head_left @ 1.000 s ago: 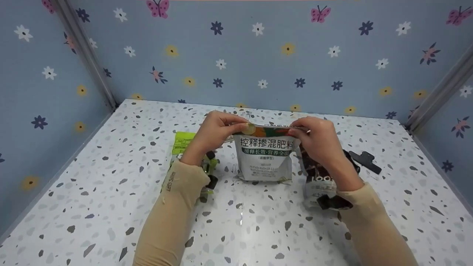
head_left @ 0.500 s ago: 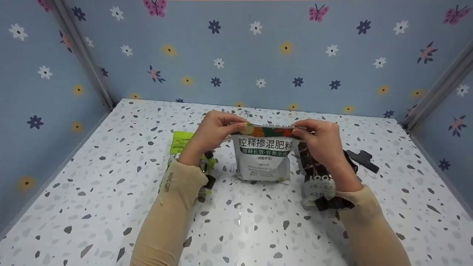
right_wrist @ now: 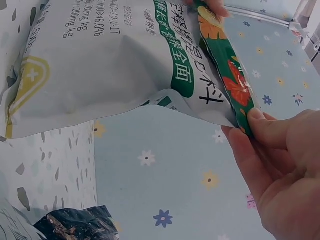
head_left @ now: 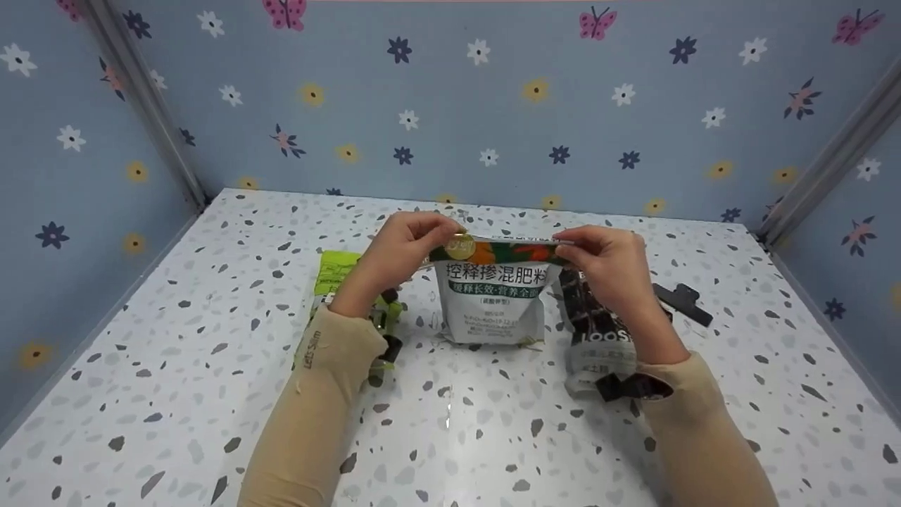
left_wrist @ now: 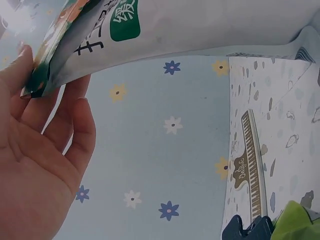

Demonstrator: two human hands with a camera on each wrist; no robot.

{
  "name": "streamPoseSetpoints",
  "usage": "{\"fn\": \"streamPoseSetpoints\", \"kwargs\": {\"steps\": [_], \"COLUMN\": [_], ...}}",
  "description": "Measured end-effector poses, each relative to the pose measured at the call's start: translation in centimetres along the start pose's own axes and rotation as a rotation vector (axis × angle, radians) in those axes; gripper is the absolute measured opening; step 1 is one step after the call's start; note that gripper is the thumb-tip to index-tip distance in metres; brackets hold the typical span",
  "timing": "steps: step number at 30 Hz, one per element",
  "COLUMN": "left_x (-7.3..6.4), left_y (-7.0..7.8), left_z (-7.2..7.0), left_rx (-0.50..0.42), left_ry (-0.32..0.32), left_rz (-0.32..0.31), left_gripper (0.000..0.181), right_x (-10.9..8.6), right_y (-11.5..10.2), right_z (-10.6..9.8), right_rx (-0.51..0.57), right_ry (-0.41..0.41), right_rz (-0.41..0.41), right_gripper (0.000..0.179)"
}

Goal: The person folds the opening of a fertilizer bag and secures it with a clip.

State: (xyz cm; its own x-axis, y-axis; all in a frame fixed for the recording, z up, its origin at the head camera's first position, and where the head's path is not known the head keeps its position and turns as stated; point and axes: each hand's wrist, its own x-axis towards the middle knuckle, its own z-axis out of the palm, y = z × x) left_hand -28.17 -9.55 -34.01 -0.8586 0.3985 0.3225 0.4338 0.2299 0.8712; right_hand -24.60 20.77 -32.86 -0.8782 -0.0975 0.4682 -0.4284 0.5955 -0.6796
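A white fertilizer bag [head_left: 496, 306] stands upright on the table in the head view. Its top is folded over into a green and orange band [head_left: 510, 252]. With thumb and fingers, my left hand [head_left: 405, 246] pinches the left end of this fold, beside a round gold sticker [head_left: 461, 245]. The right end is pinched by my right hand [head_left: 611, 262]. In the right wrist view, the right thumb [right_wrist: 262, 125] lies on the front of the fold with fingers behind it. Seen from the left wrist, the fold's corner sits between thumb and fingers [left_wrist: 80, 132].
Left of the white bag lies a lime-green bag [head_left: 336, 271], partly behind the left forearm. On the right lie a dark bag [head_left: 590, 310] and a black clip [head_left: 683, 303]. The left wrist view shows a ruler-like strip [left_wrist: 254, 170] and a dark clip [left_wrist: 245, 227].
My left hand has shifted slightly left along the fold, and its thumb has drawn back, uncovering the gold sticker. The right hand keeps its pinch. The whole head view has drifted a little.
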Motion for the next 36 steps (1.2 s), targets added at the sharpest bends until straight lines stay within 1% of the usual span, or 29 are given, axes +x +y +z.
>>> {"fn": "streamPoseSetpoints", "kwargs": {"steps": [2,5,9,12,15,17,20,26,29,33,36], "left_x": [0.0,0.3,1.1,2.0,2.9,3.6,4.7,6.9,7.4,7.6,7.6], "left_y": [-0.1,-0.2,-0.5,-0.6,-0.5,-0.4,-0.6,-1.9,-2.5,-3.2,-3.7], "left_z": [-0.2,-0.6,-1.4,-2.0,-2.4,-2.6,-2.5,-1.4,-1.0,-0.8,-0.6], "left_rx": [-0.015,-0.018,0.014,0.028,0.055,0.102,0.201,0.432,0.531,0.587,0.651], "left_ry": [0.009,0.032,0.018,-0.005,0.006,0.023,0.027,-0.013,-0.025,-0.035,-0.064], "left_rz": [-0.014,-0.055,-0.115,-0.183,-0.262,-0.310,-0.368,-0.468,-0.498,-0.535,-0.566], "left_gripper": [0.039,0.045,0.042,0.037,0.034,0.033,0.031,0.031,0.032,0.033,0.037], "right_x": [0.0,0.0,0.0,-0.1,-0.1,-0.1,-0.1,0.0,0.0,0.0,0.0], "right_y": [0.1,0.2,0.2,0.2,0.2,0.3,0.3,0.5,0.5,0.5,0.5], "right_z": [0.1,0.0,0.0,0.1,0.1,0.1,0.0,-0.3,-0.2,0.0,0.1], "right_rx": [0.002,0.001,-0.007,-0.002,0.008,0.012,-0.006,-0.009,-0.004,0.007,0.016], "right_ry": [0.011,0.026,0.051,0.047,0.033,0.027,0.029,0.027,0.021,0.010,0.007], "right_rz": [-0.016,-0.034,-0.056,-0.063,-0.063,-0.064,-0.074,-0.063,-0.061,-0.062,-0.056], "right_gripper": [0.013,0.012,0.011,0.011,0.011,0.011,0.011,0.011,0.011,0.012,0.012]}}
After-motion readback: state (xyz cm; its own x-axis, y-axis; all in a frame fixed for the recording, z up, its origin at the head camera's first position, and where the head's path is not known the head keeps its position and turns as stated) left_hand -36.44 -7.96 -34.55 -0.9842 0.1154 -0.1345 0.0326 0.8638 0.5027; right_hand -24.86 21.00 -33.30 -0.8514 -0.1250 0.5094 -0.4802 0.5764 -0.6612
